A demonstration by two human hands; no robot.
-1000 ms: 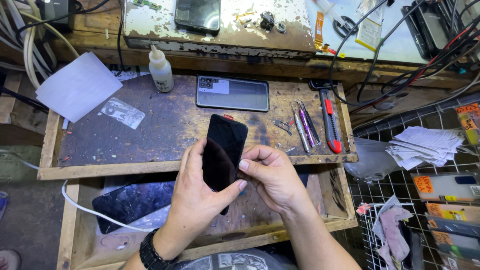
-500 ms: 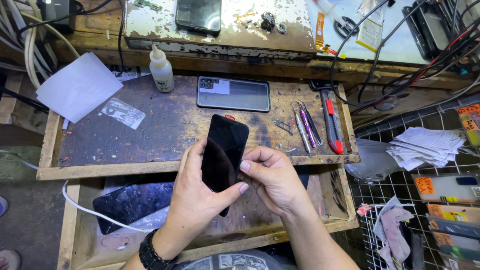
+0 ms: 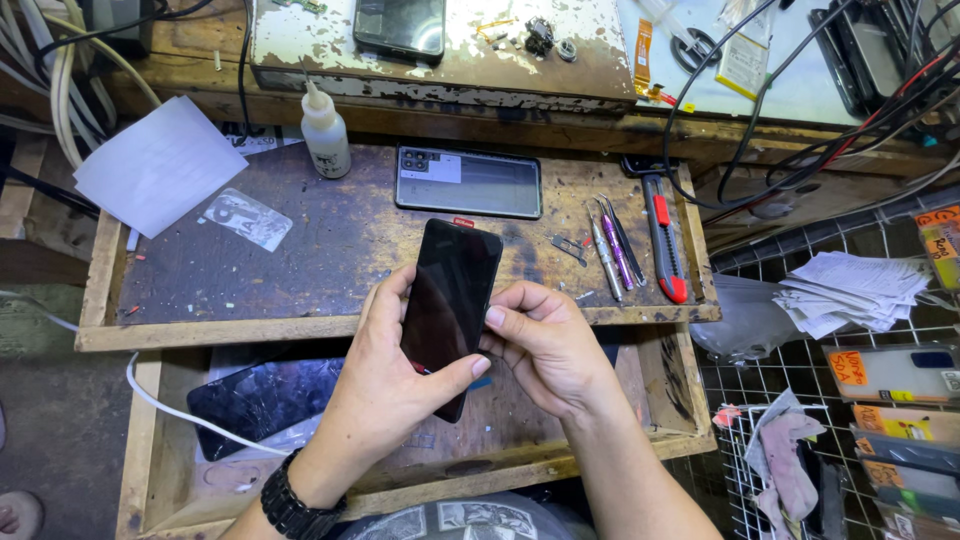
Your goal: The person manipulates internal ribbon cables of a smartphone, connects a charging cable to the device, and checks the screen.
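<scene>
The black phone (image 3: pixel 450 305) is held above the near edge of the wooden tray (image 3: pixel 300 325), long axis running near to far, top tilted slightly right. The left hand (image 3: pixel 385 385) grasps its left side; the right hand (image 3: pixel 545 345) pinches its right edge. Farther off lies an opened phone body (image 3: pixel 468 181) bearing a white rectangular label, with a white bottle (image 3: pixel 325 135) to its left.

Dark phone screen (image 3: pixel 450 300) in both hands (image 3: pixel 470 360); white-labelled phone back (image 3: pixel 468 181) behind.
</scene>
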